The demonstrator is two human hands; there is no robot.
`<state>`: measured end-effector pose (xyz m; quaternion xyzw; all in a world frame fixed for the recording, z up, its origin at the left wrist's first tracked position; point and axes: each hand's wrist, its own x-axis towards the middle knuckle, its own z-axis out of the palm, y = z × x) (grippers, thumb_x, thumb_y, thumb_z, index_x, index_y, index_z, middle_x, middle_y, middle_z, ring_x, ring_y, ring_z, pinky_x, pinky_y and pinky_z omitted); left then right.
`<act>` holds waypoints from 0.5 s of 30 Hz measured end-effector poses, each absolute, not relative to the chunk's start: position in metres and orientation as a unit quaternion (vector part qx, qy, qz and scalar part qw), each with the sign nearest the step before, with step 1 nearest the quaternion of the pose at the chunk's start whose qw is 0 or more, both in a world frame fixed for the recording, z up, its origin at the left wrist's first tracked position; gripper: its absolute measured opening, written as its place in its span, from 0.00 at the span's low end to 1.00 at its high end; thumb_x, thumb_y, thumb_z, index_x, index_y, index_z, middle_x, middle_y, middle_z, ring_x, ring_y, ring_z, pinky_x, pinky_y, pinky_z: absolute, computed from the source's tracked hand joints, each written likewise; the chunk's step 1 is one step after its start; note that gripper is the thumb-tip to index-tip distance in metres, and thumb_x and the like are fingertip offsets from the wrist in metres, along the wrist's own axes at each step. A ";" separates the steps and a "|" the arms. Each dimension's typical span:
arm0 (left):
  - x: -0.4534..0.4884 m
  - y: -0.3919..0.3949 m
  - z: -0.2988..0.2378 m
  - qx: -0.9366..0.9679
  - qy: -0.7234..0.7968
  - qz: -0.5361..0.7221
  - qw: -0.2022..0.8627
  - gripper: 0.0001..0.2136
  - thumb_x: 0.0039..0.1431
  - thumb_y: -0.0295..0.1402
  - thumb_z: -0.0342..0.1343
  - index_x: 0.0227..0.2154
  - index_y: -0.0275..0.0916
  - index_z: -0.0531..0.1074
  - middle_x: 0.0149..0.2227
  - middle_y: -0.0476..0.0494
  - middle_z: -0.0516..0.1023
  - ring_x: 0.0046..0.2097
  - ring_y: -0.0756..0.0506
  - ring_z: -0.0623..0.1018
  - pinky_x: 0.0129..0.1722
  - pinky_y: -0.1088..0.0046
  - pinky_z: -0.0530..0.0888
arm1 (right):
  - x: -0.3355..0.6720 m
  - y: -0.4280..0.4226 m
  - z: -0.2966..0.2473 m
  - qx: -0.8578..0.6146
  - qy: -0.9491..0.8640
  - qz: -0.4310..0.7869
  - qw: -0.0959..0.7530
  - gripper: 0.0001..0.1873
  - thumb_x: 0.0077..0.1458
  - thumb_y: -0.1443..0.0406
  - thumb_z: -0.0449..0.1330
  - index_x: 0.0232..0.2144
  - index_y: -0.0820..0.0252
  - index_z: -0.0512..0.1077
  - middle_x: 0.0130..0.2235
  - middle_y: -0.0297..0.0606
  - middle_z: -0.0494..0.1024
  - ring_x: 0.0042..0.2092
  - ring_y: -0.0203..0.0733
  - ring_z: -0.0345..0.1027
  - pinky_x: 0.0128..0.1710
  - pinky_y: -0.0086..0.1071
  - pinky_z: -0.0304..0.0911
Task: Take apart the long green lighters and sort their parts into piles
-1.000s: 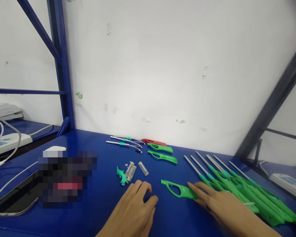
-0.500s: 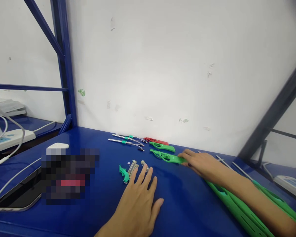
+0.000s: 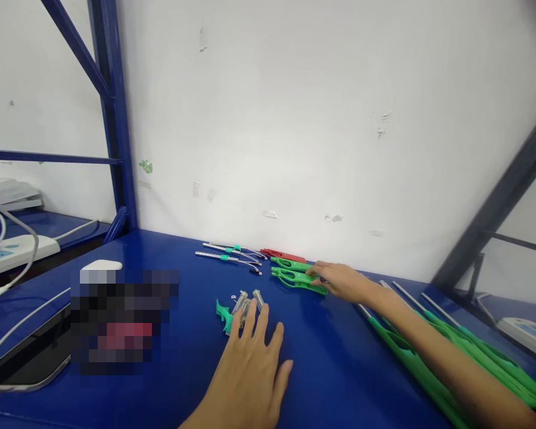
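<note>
My left hand (image 3: 252, 369) lies spread over the blue table, palm down, its fingertips beside several small clear lighter fuel tanks (image 3: 258, 298). A teal curved trigger piece (image 3: 224, 314) rests just left of them. My right hand (image 3: 342, 281) has its fingers closed around the right end of a green lighter casing (image 3: 291, 277). Right behind that one is another green casing (image 3: 290, 263), and a red casing (image 3: 282, 255) lies nearest the wall. Left of the casings are several metal lighter tubes (image 3: 217, 257) with teal parts and thin wires.
Several long green lighters (image 3: 411, 363) with metal tubes lie under and beside my right forearm. At left are a phone (image 3: 31, 363), a white case (image 3: 102, 265), a cable and a power strip (image 3: 20, 255). A white wall (image 3: 268, 149) stands behind the table (image 3: 178, 387).
My right hand has shifted left and slightly away from me, and the green casing now lies closer to the one behind it. My left hand has barely moved.
</note>
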<state>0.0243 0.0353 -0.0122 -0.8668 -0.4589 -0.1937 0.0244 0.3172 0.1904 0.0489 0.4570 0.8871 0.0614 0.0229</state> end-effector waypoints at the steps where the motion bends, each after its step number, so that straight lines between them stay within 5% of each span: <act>1: 0.025 0.034 -0.010 -0.866 -0.462 -0.189 0.028 0.26 0.78 0.45 0.51 0.68 0.37 0.75 0.73 0.21 0.66 0.75 0.15 0.61 0.68 0.24 0.64 | 0.320 0.190 0.050 0.458 0.887 0.059 0.022 0.19 0.72 0.57 0.65 0.60 0.57 0.75 0.61 0.46 0.78 0.55 0.50 0.78 0.54 0.50 0.77; 15: 0.024 0.036 -0.013 -0.871 -0.444 -0.179 0.106 0.24 0.73 0.40 0.57 0.67 0.37 0.77 0.69 0.17 0.72 0.70 0.14 0.70 0.63 0.25 0.72 | 0.311 0.191 0.047 0.469 0.880 0.067 0.043 0.20 0.72 0.57 0.65 0.61 0.57 0.75 0.61 0.46 0.78 0.55 0.51 0.78 0.54 0.50 0.77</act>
